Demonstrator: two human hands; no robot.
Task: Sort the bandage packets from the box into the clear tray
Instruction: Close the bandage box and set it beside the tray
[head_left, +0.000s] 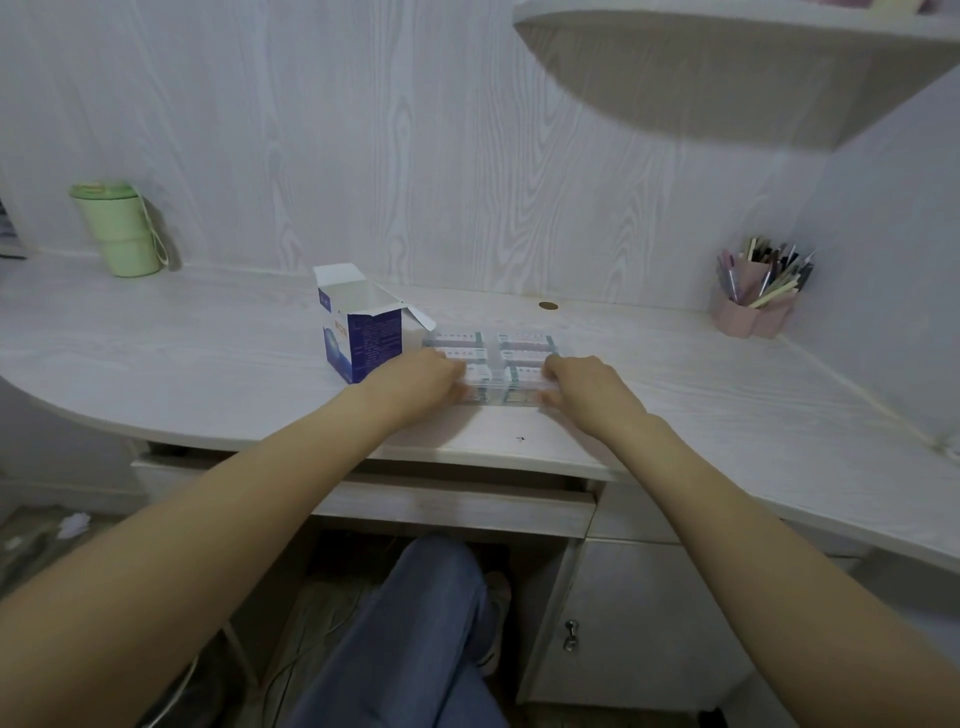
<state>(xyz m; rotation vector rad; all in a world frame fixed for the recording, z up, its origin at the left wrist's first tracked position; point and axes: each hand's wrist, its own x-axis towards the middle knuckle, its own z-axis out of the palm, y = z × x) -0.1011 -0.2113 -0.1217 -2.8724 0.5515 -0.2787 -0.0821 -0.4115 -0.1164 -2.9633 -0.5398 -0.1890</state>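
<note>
A blue and white bandage box (363, 332) stands on the desk with its top flaps open. Just right of it lies the clear tray (491, 364), divided into compartments that hold bandage packets (522, 343) with teal and pink print. My left hand (421, 376) grips the tray's near left side. My right hand (584, 384) grips its near right side. The fingertips of both hands are hidden against the tray.
A green lidded cup (117, 228) stands at the back left. A pink pen holder (753, 301) full of pens sits at the back right corner. A shelf (727, 62) hangs overhead. The white wooden desk (208, 364) has a drawer below.
</note>
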